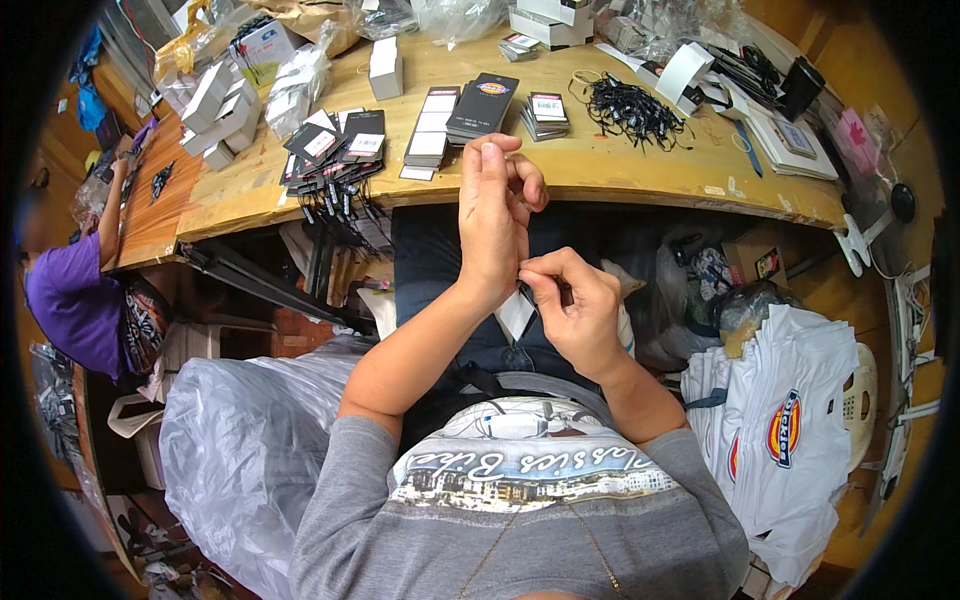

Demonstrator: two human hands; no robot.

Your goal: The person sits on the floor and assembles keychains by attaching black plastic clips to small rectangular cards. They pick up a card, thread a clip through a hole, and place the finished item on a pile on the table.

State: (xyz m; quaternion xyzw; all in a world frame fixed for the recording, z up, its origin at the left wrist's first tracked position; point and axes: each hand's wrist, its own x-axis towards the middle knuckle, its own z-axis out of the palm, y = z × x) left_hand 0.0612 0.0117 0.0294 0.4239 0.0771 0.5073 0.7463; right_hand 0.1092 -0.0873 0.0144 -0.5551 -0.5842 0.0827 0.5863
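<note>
My left hand (495, 215) is raised upright above my lap, fingers curled near the table's front edge. My right hand (572, 305) sits just below and right of it, fingertips pinched on a small white hang tag (516, 313) that hangs at the left wrist. Whether the left hand also grips the tag or its string is hidden. A dark garment (440, 260) lies over my lap beneath both hands. On the wooden table (620, 165) ahead lie stacks of black and white tags (480, 105), a fan of strung tags (335, 160) and a heap of black strings (632, 108).
A stack of white printed shirts (790, 430) rests on a chair at my right. A large clear plastic bag (245, 440) fills the left. White boxes (220, 105) and plastic bags crowd the table's far left. Another person in purple (70, 300) works at far left.
</note>
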